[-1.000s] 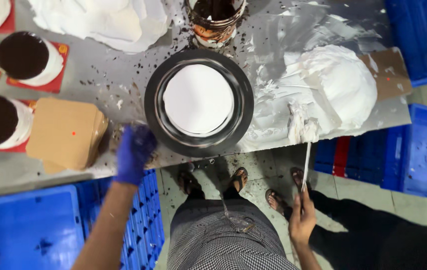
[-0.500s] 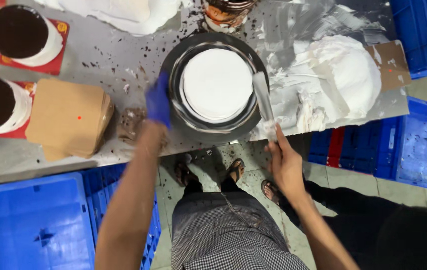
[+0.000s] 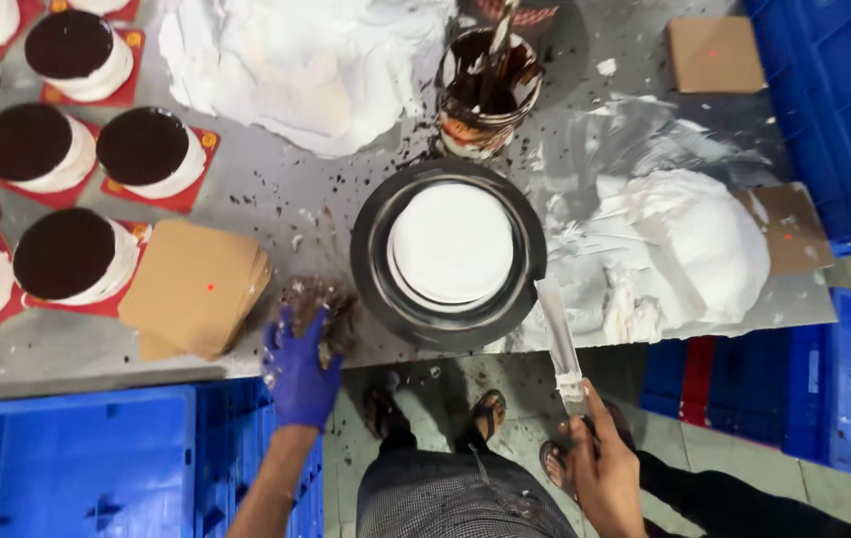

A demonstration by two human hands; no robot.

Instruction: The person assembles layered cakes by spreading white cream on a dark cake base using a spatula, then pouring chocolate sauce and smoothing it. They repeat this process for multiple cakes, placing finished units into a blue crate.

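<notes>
Cardboard stack (image 3: 196, 289) and cream mound (image 3: 695, 244) flank turntable (image 3: 448, 254).

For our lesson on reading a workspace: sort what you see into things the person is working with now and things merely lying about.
In use:
left hand in a blue glove, on brown crumbs
right hand holding the palette knife
white cake on the black turntable

Lying about:
stack of cardboard squares
finished dark-topped cakes
blue crates

Chocolate-topped cakes (image 3: 65, 254) on red cards at the left. A stack of brown cardboard squares (image 3: 196, 289) beside them. A messy cup of chocolate sauce (image 3: 488, 85) up top. Blue crates (image 3: 67, 468) down below and another blue crate (image 3: 829, 100) at the right.
</notes>
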